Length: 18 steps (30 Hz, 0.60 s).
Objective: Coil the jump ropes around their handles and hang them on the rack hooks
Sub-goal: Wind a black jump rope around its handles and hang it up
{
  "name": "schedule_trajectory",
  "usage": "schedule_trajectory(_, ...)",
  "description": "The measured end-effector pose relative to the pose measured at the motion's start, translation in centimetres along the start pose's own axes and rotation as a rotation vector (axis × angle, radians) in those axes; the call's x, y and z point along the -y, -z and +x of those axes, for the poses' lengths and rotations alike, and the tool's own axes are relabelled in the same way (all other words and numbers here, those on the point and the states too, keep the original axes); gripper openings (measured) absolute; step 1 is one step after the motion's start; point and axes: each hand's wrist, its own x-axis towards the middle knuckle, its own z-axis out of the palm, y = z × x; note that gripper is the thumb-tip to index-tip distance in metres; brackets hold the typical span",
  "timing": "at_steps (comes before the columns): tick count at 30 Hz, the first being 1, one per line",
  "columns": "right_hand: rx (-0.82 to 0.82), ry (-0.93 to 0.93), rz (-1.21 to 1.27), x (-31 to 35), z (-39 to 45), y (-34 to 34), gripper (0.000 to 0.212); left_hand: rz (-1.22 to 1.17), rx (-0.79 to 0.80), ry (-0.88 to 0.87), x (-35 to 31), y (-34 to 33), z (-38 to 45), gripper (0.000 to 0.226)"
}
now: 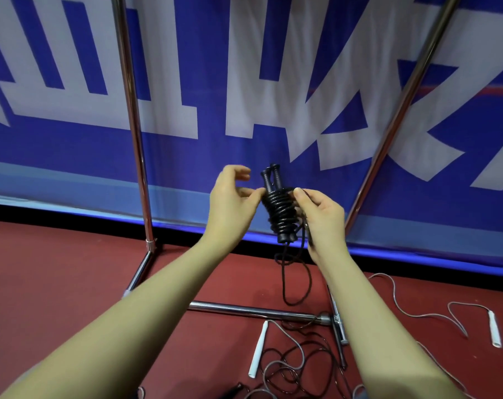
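From my view the coiled jump rope (279,208) sits dead centre, held up between my two hands: my left hand (233,197) at its nine o'clock, my right hand (321,218) at its three o'clock. A loose loop of rope (298,280) hangs from the bundle toward six o'clock, above the floor (57,283). Behind everything, at twelve o'clock, stands the banner (187,145). In front of it rise the rack's left upright (133,125) at ten o'clock and right upright (400,110) at two o'clock; the rack's base bar (253,310) lies on the floor at six o'clock. Nearer me, one handle (258,349) lies at six o'clock beside tangled ropes (290,367), another handle (494,329) at four o'clock.
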Motion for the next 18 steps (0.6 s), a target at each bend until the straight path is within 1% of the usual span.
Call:
schedule_trajectory(1,-0.016,0.012,0.012,-0.2,0.0,-0.2,0.011,0.026,-0.009,-0.033,0.0,-0.2,-0.3,0.019)
schedule_trajectory(2,-0.028,0.028,0.017,-0.4,-0.1,-0.4,0.011,0.059,-0.002,-0.102,0.0,-0.4,-0.6,0.013)
schedule_trajectory(3,-0.041,0.046,0.013,-0.5,-0.1,-0.5,0.013,0.103,0.021,-0.190,0.2,-0.6,-0.9,0.017)
schedule_trajectory(4,-0.049,0.058,0.012,-0.7,0.0,-0.5,0.015,0.176,0.073,-0.255,0.5,-0.8,-1.2,0.026)
schedule_trajectory(6,-0.049,0.061,0.021,-0.8,0.0,-0.5,0.017,0.410,0.185,-0.277,0.7,-0.9,-1.5,0.048)
schedule_trajectory(8,-0.030,0.050,0.048,-0.8,0.1,-0.4,0.016,0.612,0.189,-0.303,1.2,-0.8,-1.3,0.066)
schedule_trajectory(10,0.001,0.038,0.076,-0.8,0.1,-0.5,0.015,0.720,0.195,-0.324,1.3,-0.6,-1.1,0.079)
schedule_trajectory(13,0.047,0.018,0.109,-0.9,0.0,-0.8,0.017,0.780,0.194,-0.281,1.1,-0.6,-0.8,0.094)
schedule_trajectory(16,0.102,0.056,0.003,-1.0,0.0,-0.8,0.020,0.784,0.200,-0.243,1.1,-0.4,-0.3,0.085)
schedule_trajectory(18,0.133,0.088,-0.076,-1.0,0.2,-0.6,0.022,0.737,0.220,-0.274,1.2,0.0,0.1,0.078)
